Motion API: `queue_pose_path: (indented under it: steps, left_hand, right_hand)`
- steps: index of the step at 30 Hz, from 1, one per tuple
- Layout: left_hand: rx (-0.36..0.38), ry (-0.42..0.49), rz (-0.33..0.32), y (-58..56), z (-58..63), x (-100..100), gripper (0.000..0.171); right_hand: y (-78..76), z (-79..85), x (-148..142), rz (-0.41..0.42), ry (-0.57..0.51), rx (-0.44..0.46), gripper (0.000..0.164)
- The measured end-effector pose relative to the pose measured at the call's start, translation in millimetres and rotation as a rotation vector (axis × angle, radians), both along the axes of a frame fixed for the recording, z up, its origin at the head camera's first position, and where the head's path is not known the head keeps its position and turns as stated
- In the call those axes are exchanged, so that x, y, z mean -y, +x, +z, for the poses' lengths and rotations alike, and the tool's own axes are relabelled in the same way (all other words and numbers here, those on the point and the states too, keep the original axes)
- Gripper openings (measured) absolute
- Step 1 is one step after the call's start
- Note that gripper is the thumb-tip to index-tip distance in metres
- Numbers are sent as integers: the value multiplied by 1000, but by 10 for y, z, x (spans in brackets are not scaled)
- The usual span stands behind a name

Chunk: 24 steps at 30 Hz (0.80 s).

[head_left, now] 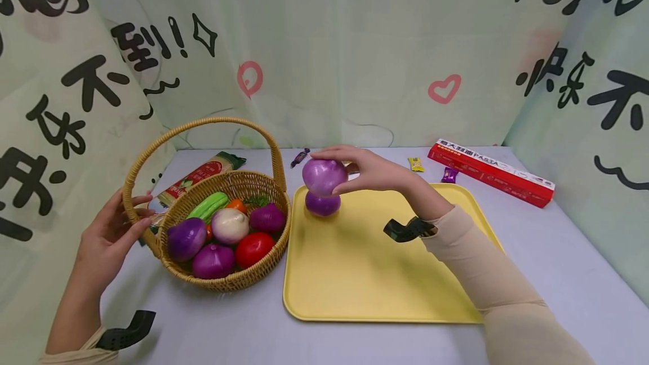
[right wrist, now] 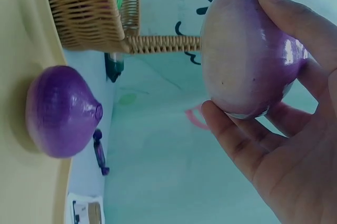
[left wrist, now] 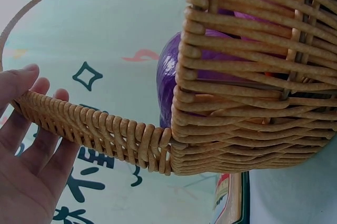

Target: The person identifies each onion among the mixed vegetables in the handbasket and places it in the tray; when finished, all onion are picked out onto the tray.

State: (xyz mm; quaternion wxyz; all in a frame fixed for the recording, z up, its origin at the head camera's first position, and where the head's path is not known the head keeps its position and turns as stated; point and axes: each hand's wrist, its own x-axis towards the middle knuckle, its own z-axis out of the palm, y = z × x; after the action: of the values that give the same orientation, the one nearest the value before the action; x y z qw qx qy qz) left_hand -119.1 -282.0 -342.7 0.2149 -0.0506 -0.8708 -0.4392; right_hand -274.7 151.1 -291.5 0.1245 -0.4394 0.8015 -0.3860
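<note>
My right hand [head_left: 362,168] grips a purple-and-white onion [head_left: 324,177] between thumb and fingers. In the right wrist view, that onion [right wrist: 245,50] is held up apart from a darker purple onion [right wrist: 63,111], which sits on the yellow tray [head_left: 380,275]. My left hand [head_left: 109,235] holds the side of the handle [head_left: 133,185] of a wicker basket [head_left: 243,280], thumb on one face and fingers on the other. Inside the basket are several purple onions [head_left: 213,261], a white onion [head_left: 230,226], a tomato [head_left: 254,249] and a ridged green vegetable [head_left: 209,206].
Behind the basket lies a red-and-green food packet [head_left: 198,179]. Wrapped candies, one dark purple [head_left: 300,157], one yellow [head_left: 416,164] and one purple [head_left: 449,175], lie beyond the tray. A long red pasta box [head_left: 492,173] rests at the back right. Printed curtains enclose the table.
</note>
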Motion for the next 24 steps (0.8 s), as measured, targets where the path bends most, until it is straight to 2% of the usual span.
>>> queue_pose_path:
  steps: [17,24]
  left_hand:
    - [3,1,7,-9,-15,11,68]
    - [6,1,10,-5,-14,6,68]
  right_hand:
    - [-45,-48,-417,-102,-1,62,68]
    - [-63,-77,-540,-134,-5,115,69]
